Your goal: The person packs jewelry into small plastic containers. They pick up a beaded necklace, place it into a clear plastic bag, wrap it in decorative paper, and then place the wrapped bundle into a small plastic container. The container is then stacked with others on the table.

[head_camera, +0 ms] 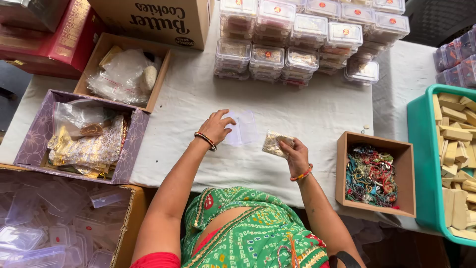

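Observation:
My left hand (216,126) rests on the white tablecloth (317,114) and touches the left edge of a small clear plastic box (242,128) that lies open in front of me. My right hand (295,154) holds a small shiny gold and silver packet (274,143) just to the right of that box. Both wrists wear bangles.
Stacks of filled clear boxes (302,39) stand at the back. A brown tray of coloured threads (373,174) sits at my right, next to a teal crate of tan bars (453,159). Left: a purple box of gold packets (82,136), a brown tray of bags (124,72), a carton of empty boxes (54,228).

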